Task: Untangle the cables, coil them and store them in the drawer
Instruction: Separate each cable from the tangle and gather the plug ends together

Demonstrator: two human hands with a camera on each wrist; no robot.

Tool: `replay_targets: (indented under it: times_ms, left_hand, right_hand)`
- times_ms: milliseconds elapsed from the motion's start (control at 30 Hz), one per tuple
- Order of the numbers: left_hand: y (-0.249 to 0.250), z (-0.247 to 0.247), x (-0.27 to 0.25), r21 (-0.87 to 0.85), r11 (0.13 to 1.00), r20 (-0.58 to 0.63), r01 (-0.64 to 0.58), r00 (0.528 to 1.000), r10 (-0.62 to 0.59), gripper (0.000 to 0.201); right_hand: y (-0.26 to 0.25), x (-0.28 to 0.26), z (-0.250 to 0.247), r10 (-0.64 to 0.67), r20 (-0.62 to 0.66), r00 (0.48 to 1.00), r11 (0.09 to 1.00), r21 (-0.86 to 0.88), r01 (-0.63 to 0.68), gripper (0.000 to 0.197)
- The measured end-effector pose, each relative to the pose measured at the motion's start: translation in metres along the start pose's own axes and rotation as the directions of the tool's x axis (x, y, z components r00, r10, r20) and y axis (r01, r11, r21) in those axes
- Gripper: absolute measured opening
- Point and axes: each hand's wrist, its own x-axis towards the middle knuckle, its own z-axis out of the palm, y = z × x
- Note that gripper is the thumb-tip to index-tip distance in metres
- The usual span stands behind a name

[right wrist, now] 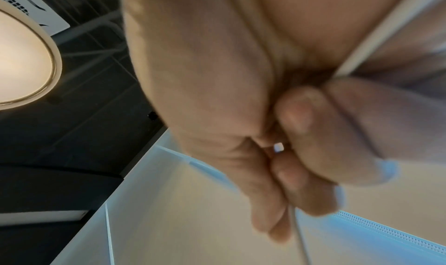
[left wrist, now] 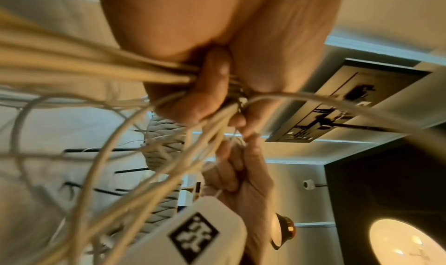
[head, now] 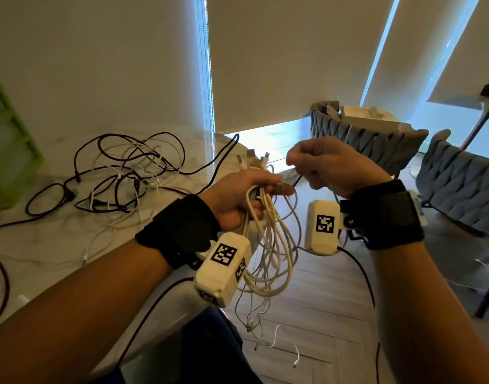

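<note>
While my left hand (head: 237,200) grips a bunch of white cables (head: 268,245) and my right hand (head: 329,164) pinches one strand, the tangle (head: 121,173) on the table (head: 57,245) looks unsorted, nothing coiled or stored.

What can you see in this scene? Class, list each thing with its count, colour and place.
bundle of cables: one, white, hanging from the left hand
thin cable: one, grey, pinched in the right hand
tangled cables: several, black and white, on the table
table: one, white marble
drawer unit: one, green, table's far left
chairs: two, grey, right
left hand: gripping the bundle
right hand: fingers curled
</note>
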Motion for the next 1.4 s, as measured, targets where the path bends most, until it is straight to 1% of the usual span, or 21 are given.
replay_targets:
  times_ms: [67, 133, 200, 367, 467, 533, 600, 633, 667, 700, 800, 867, 933, 967, 1000, 1033, 1067, 1133, 1233, 1300, 1400]
  left_hand:
    - [0.004, 0.0, 0.002, 0.042, 0.998, -0.151, -0.056, 0.987, 0.062, 0.014]
    - [0.009, -0.007, 0.005, 0.164, 0.981, -0.31, -0.101, 0.939, 0.148, 0.007]
    - [0.016, -0.021, 0.007, 0.205, 0.969, -0.407, -0.138, 0.888, 0.212, 0.013]
    - [0.024, -0.049, 0.006, 0.143, 0.972, -0.432, -0.187, 0.872, 0.231, 0.017]
    - [0.033, -0.061, 0.004, 0.13, 0.97, -0.458, -0.207, 0.855, 0.244, 0.008]
    - [0.039, -0.07, 0.002, 0.106, 0.972, -0.461, -0.208, 0.856, 0.234, 0.018]
    - [0.042, -0.073, 0.001, 0.095, 0.973, -0.458, -0.21, 0.859, 0.23, 0.025]
    - [0.043, -0.074, 0.0, 0.079, 0.974, -0.46, -0.21, 0.859, 0.223, 0.028]
    - [0.043, -0.072, 0.0, 0.049, 0.976, -0.464, -0.211, 0.861, 0.209, 0.03]
    - [0.044, -0.07, -0.001, 0.006, 0.976, -0.465, -0.216, 0.864, 0.194, 0.031]
    - [0.042, -0.066, -0.001, -0.098, 0.967, -0.468, -0.234, 0.869, 0.162, 0.027]
    - [0.037, -0.066, 0.003, -0.1, 0.97, -0.473, -0.22, 0.868, 0.148, 0.024]
    - [0.031, -0.065, 0.009, -0.061, 0.983, -0.491, -0.175, 0.862, 0.123, 0.02]
    - [0.029, -0.064, 0.012, -0.043, 0.987, -0.51, -0.154, 0.853, 0.111, 0.017]
    - [0.028, -0.062, 0.014, -0.036, 0.989, -0.539, -0.146, 0.836, 0.104, 0.014]
    - [0.029, -0.061, 0.016, -0.045, 0.987, -0.572, -0.156, 0.814, 0.103, 0.011]
    - [0.031, -0.062, 0.017, -0.065, 0.982, -0.604, -0.179, 0.79, 0.104, 0.012]
    - [0.036, -0.066, 0.017, -0.117, 0.965, -0.648, -0.235, 0.754, 0.105, 0.021]
    - [0.041, -0.078, 0.016, -0.17, 0.946, -0.679, -0.277, 0.728, 0.091, 0.029]
    - [0.041, -0.087, 0.013, -0.164, 0.937, -0.72, -0.308, 0.687, 0.099, 0.03]
    - [0.045, -0.098, 0.005, -0.144, 0.915, -0.758, -0.378, 0.636, 0.143, 0.034]
  right_hand:
    - [0.003, 0.004, 0.002, 0.006, -0.067, 0.998, 0.998, 0.065, -0.002, 0.016]
    - [0.006, 0.003, 0.0, -0.022, -0.082, 0.996, 0.999, 0.041, 0.026, 0.012]
    - [0.007, -0.001, -0.008, -0.022, -0.043, 0.999, 0.999, 0.039, 0.023, 0.01]
    - [0.014, -0.014, -0.026, 0.058, 0.022, 0.998, 0.998, -0.018, -0.058, 0.015]
    - [0.03, -0.018, -0.036, 0.038, -0.122, 0.992, 0.96, -0.273, -0.07, 0.012]
    - [0.056, -0.013, -0.045, -0.046, -0.372, 0.927, 0.929, -0.358, -0.098, 0.012]
    - [0.086, -0.009, -0.051, 0.012, -0.64, 0.768, 0.98, -0.145, -0.136, 0.012]
    - [0.098, -0.007, -0.051, 0.09, -0.712, 0.697, 0.991, -0.009, -0.137, 0.011]
    - [0.109, -0.006, -0.051, 0.162, -0.725, 0.67, 0.986, 0.085, -0.147, 0.009]
    - [0.117, -0.006, -0.05, 0.215, -0.683, 0.698, 0.976, 0.12, -0.183, 0.008]
    - [0.114, -0.015, -0.039, 0.284, -0.372, 0.884, 0.957, 0.052, -0.286, 0.011]
    - [0.101, -0.02, -0.037, 0.269, -0.291, 0.918, 0.963, 0.087, -0.255, 0.021]
    - [0.084, -0.024, -0.042, 0.22, -0.386, 0.896, 0.922, 0.382, -0.062, 0.018]
    - [0.075, -0.026, -0.048, 0.211, -0.41, 0.887, 0.81, 0.581, 0.076, 0.013]
    - [0.068, -0.029, -0.056, 0.198, -0.406, 0.892, 0.641, 0.742, 0.195, 0.01]
    - [0.063, -0.032, -0.065, 0.169, -0.394, 0.903, 0.48, 0.833, 0.274, 0.012]
    - [0.06, -0.034, -0.073, 0.141, -0.394, 0.908, 0.37, 0.872, 0.321, 0.015]
    - [0.059, -0.038, -0.086, 0.119, -0.425, 0.897, 0.274, 0.883, 0.382, 0.014]
    - [0.07, -0.044, -0.104, 0.169, -0.458, 0.873, 0.206, 0.883, 0.423, 0.008]
    - [0.084, -0.049, -0.113, 0.219, -0.454, 0.864, 0.212, 0.886, 0.411, 0.012]
    - [0.098, -0.055, -0.108, 0.267, -0.428, 0.864, 0.407, 0.862, 0.301, 0.023]
